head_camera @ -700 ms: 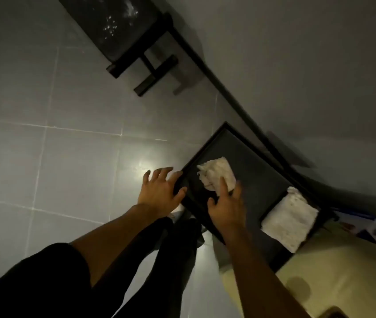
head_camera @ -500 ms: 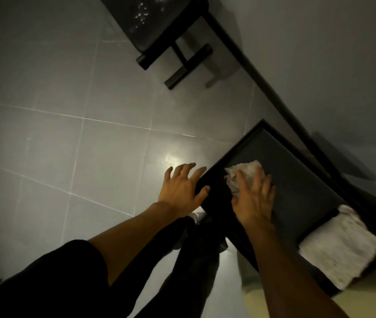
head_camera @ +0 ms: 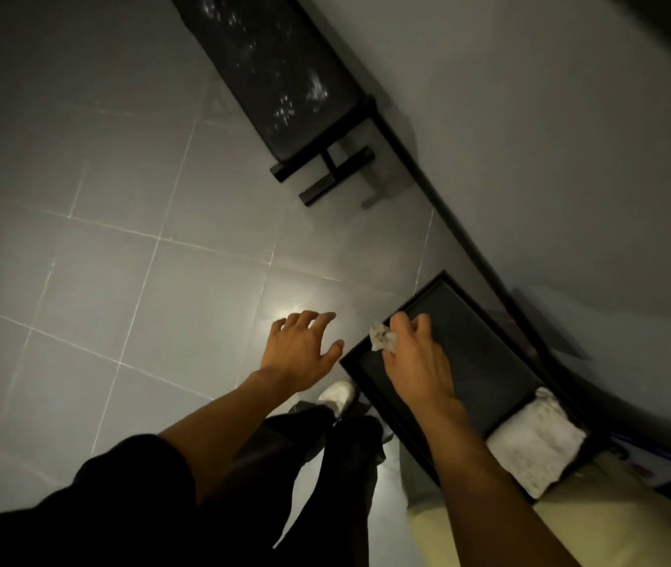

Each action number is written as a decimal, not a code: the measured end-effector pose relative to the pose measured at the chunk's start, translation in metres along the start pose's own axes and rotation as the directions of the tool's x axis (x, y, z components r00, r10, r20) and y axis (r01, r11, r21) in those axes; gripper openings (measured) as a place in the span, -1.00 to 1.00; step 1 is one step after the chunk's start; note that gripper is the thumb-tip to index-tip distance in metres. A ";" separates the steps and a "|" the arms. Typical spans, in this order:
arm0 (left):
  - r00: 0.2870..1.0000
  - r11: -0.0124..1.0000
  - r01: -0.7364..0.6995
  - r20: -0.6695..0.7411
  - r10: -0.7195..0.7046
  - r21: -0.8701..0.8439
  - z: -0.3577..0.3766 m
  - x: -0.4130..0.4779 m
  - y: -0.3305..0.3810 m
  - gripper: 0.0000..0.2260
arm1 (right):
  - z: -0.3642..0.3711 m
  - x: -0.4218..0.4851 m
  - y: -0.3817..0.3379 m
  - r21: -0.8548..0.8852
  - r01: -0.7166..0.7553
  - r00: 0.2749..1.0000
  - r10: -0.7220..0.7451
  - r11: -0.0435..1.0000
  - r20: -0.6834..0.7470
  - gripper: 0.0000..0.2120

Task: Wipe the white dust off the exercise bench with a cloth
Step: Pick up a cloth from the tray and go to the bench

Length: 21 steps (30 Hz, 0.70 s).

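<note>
The black exercise bench (head_camera: 272,71) stands at the top of the view, its pad speckled with white dust. My right hand (head_camera: 411,354) grips a crumpled white cloth (head_camera: 380,338) just above the near-left corner of a black tray (head_camera: 485,358); only a small part of the cloth shows past my fingers. My left hand (head_camera: 301,349) hovers beside the tray's left edge, fingers spread and holding nothing. The bench is well away from both hands, up and to the left.
A folded white towel (head_camera: 534,444) lies in the tray's near-right end. A dark pipe (head_camera: 440,198) runs along the wall base. Grey tiled floor (head_camera: 121,239) spreads to the left. A pale yellow surface (head_camera: 612,521) sits under the tray. My foot (head_camera: 337,396) is below.
My right hand has closed round the cloth and lifted it off the tray toward the tray's left corner. The view has swung so more of the bench shows.
</note>
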<state>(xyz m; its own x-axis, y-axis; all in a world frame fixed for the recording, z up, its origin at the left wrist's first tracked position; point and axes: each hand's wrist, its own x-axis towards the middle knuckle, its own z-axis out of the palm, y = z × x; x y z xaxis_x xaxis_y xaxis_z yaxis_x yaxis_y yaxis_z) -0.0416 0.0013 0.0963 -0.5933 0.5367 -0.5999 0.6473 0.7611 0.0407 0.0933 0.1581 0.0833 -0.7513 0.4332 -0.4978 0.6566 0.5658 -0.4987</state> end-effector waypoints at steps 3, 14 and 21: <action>0.997 0.998 0.035 -0.066 -0.039 -0.059 -0.042 -0.028 -0.014 -0.29 | -0.046 -0.019 -0.046 0.016 0.053 0.999 -0.053 0.998 -0.005 -0.65; 0.915 0.895 0.119 -0.303 -0.268 -0.431 -0.142 -0.102 -0.128 -0.48 | -0.111 -0.034 -0.229 -0.041 0.237 0.972 -0.237 0.971 0.006 -0.65; 0.881 0.866 0.096 -0.363 -0.303 -0.491 -0.173 -0.124 -0.243 -0.36 | -0.098 -0.018 -0.351 -0.401 0.356 0.916 -0.400 0.844 -0.029 -0.67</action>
<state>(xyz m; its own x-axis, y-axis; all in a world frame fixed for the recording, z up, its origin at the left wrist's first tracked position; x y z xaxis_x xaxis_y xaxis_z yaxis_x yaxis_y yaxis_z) -0.2083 -0.1873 0.2988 -0.8928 0.3744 -0.2505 0.2692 0.8893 0.3698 -0.1296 0.0201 0.3365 -0.9527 0.1909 -0.2366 0.2609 0.9130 -0.3136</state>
